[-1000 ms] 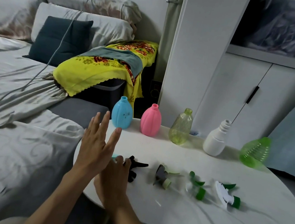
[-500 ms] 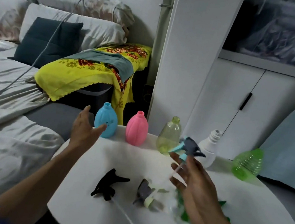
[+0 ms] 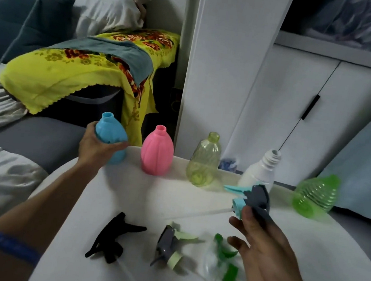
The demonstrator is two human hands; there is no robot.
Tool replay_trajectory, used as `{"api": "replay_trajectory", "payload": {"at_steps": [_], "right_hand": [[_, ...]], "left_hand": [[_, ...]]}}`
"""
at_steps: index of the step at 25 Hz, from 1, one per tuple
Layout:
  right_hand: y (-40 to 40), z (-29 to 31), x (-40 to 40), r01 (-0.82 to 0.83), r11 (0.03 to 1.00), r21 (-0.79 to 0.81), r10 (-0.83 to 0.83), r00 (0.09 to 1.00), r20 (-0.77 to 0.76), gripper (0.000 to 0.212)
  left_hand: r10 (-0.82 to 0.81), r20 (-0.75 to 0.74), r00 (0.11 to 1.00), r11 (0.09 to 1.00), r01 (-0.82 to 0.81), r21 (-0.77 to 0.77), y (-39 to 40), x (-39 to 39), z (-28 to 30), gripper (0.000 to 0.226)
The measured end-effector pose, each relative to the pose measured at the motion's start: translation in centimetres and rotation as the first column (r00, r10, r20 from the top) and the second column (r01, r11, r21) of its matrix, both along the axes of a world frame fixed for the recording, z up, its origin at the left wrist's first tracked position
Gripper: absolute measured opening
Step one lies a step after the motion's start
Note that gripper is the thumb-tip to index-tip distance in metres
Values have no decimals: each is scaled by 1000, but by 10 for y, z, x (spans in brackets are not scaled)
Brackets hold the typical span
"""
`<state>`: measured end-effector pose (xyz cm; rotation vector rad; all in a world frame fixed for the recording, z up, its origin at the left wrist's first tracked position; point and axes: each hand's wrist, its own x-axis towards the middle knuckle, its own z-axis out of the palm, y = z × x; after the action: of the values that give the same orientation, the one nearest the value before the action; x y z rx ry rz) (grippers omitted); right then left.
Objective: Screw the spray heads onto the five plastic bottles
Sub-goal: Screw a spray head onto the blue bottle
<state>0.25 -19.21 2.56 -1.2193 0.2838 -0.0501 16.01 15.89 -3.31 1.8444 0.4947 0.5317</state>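
Head view looks down on a white round surface (image 3: 195, 202). Left hand (image 3: 98, 146) has its grip wrapped around the blue bottle (image 3: 110, 135) at the far left edge, neck open and tilted slightly. Right hand (image 3: 261, 240) grasps a grey and light-blue spray head (image 3: 251, 198) between thumb and fingers, raised above the surface near the white bottle (image 3: 261, 170), its thin tube trailing left. Pink bottle (image 3: 157, 154), clear yellow bottle (image 3: 205, 161) and white bottle stand upright in a row; the green bottle (image 3: 314, 197) lies tilted at the right. 3 more spray heads lie near the front: black (image 3: 112, 239), grey-green (image 3: 170, 244), and clear-green (image 3: 223, 261), blurred.
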Motion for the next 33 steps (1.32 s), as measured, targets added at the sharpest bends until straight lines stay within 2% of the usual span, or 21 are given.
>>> {"api": "replay_trajectory", "payload": {"at_steps": [2, 6, 10, 14, 19, 25, 29, 33], "right_hand": [[-2, 4, 1, 17, 1000, 1, -17, 1000, 6, 12], [-14, 31, -3, 51, 996, 69, -58, 993, 99, 13], [-30, 62, -9, 102, 992, 74, -119, 955, 273, 15], [-34, 74, -16, 101, 990, 102, -131, 925, 357, 25], [-37, 73, -21, 99, 992, 76, -120, 918, 379, 25], [-43, 63, -18, 117, 993, 18, -115, 921, 373, 23], [-24, 43, -21, 28, 994, -109, 12, 937, 350, 26], [-2, 28, -28, -88, 987, -134, 127, 940, 318, 29]], "left_hand": [[6, 44, 999, 1000, -7, 20, -2, -8, 6, 85], [-84, 156, 984, 979, 53, 195, -14, -38, 52, 88], [-243, 161, 957, 808, 108, 579, -60, -94, 95, 91], [-287, 152, 946, 654, 77, 753, -112, -158, 104, 89], [-265, 111, 958, 547, 55, 835, -135, -182, 98, 86], [-287, 62, 956, 531, 105, 841, -142, -177, 93, 90], [-345, 75, 936, 491, 112, 864, -152, -179, 93, 91], [-404, 70, 912, 440, 127, 889, -160, -181, 91, 95]]}}
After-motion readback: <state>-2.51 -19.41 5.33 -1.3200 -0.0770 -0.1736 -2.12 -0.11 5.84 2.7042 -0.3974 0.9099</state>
